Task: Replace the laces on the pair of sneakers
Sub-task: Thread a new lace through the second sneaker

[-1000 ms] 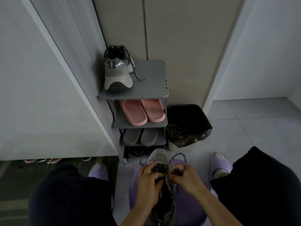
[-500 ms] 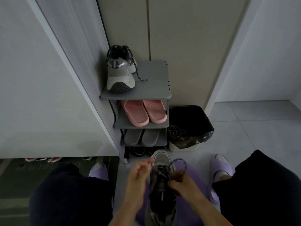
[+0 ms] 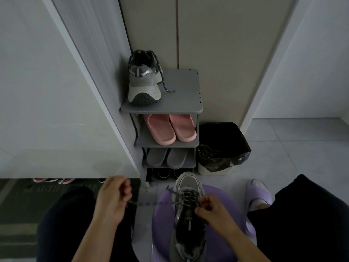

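A grey sneaker (image 3: pixel 188 227) lies toe-away on a purple stool (image 3: pixel 221 241) between my knees. A dark speckled lace (image 3: pixel 151 203) runs taut from its eyelets out to the left. My left hand (image 3: pixel 113 197) grips the lace's end, well left of the shoe. My right hand (image 3: pixel 213 208) pinches the lacing at the shoe's right side. The second grey sneaker (image 3: pixel 144 82) stands heel-toward-me on the top of the shoe rack (image 3: pixel 181 103), its lace hanging loose.
The rack holds pink slippers (image 3: pixel 171 128), grey slippers (image 3: pixel 167 157) and dark shoes below. A bin with a black bag (image 3: pixel 224 146) holding old laces stands right of it. A white cabinet panel (image 3: pixel 56 103) closes the left. My feet wear purple slippers (image 3: pixel 258 191).
My left hand has pulled away from the shoe to the left, drawing the lace out taut. My right hand stays at the eyelets.
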Action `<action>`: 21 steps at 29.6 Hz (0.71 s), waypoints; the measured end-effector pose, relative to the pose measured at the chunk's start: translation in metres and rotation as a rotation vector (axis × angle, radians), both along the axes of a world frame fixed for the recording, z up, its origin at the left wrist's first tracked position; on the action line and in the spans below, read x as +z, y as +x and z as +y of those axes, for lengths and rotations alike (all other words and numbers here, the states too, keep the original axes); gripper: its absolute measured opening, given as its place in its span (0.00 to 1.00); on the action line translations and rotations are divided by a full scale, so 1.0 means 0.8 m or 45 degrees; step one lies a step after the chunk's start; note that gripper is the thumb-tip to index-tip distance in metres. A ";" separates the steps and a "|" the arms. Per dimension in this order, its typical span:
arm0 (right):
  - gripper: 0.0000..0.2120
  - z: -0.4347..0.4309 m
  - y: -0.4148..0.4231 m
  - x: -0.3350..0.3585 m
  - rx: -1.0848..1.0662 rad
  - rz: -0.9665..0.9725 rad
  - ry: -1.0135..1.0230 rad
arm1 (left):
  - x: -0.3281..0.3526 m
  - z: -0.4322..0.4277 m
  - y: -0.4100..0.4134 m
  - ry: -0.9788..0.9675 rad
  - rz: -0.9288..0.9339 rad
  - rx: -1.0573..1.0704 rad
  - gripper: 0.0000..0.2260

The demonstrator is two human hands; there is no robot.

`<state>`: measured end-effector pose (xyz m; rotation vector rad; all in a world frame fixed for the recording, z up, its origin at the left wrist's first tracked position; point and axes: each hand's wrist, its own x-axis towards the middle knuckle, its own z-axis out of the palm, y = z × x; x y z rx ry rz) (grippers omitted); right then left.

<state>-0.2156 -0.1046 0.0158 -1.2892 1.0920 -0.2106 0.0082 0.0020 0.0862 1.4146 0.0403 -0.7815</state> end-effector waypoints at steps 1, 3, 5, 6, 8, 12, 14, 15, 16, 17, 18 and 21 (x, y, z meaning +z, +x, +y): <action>0.10 0.000 0.000 0.001 -0.002 -0.003 -0.019 | -0.007 0.004 -0.013 0.110 -0.018 -0.130 0.12; 0.12 0.002 0.001 0.006 0.042 -0.029 -0.167 | -0.019 0.015 -0.040 0.284 -0.026 -0.442 0.12; 0.13 0.004 0.004 0.010 0.210 0.077 -0.521 | -0.035 0.025 -0.061 0.436 -0.011 -0.767 0.09; 0.12 0.006 0.006 0.012 0.326 0.179 -0.726 | -0.042 0.028 -0.068 0.517 -0.036 -0.924 0.06; 0.13 0.009 0.010 0.016 0.490 0.382 -1.024 | -0.053 0.027 -0.075 0.691 -0.212 -1.226 0.05; 0.10 0.011 0.010 0.015 0.676 0.355 -1.151 | -0.049 0.011 -0.070 0.777 -0.444 -1.470 0.13; 0.11 0.010 0.004 0.019 0.789 0.292 -1.166 | -0.049 0.003 -0.065 0.831 -0.682 -1.441 0.15; 0.13 0.011 0.001 0.020 0.856 0.256 -1.211 | -0.053 -0.001 -0.061 0.891 -0.967 -1.407 0.13; 0.15 0.013 0.000 0.022 0.948 0.242 -1.299 | -0.055 -0.007 -0.060 0.909 -1.203 -1.319 0.10; 0.18 0.017 0.002 0.024 1.053 0.218 -1.279 | -0.055 -0.014 -0.060 0.842 -1.330 -1.231 0.08; 0.20 0.021 0.004 0.024 1.127 0.171 -1.271 | -0.056 -0.023 -0.061 0.739 -1.392 -1.215 0.12; 0.20 0.023 0.007 0.028 1.013 0.058 -1.096 | -0.061 -0.048 -0.066 0.620 -1.433 -1.452 0.18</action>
